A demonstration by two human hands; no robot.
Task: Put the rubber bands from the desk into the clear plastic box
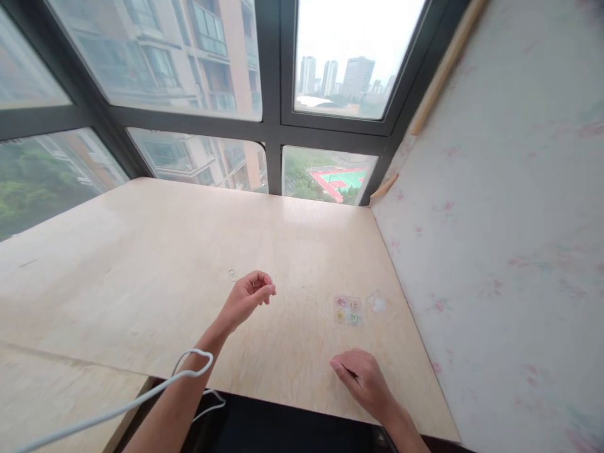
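My left hand (pixel 251 294) is held over the wooden tabletop, thumb and fingertips pinched together. A tiny pale edge shows at the fingertips, too small to name. Just left of it, two small thin rings (pixel 231 274) lie on the wood, partly beside the wrist. My right hand (pixel 361 380) rests near the front edge, curled closed; no object shows in it. Beyond the right hand is a small clear plastic box (pixel 348 310) whose compartments hold little red, pink, yellow and green pieces. Next to the box lies a small whitish, see-through item (pixel 377 304).
A white cable (pixel 127 406) runs over my left forearm from the lower left. The pale wooden tabletop (pixel 189 233) meets dark-framed windows (pixel 274 132) at the back and a flowered wall (pixel 481 251) on the right. Below the front edge is a dark surface (pixel 283 428).
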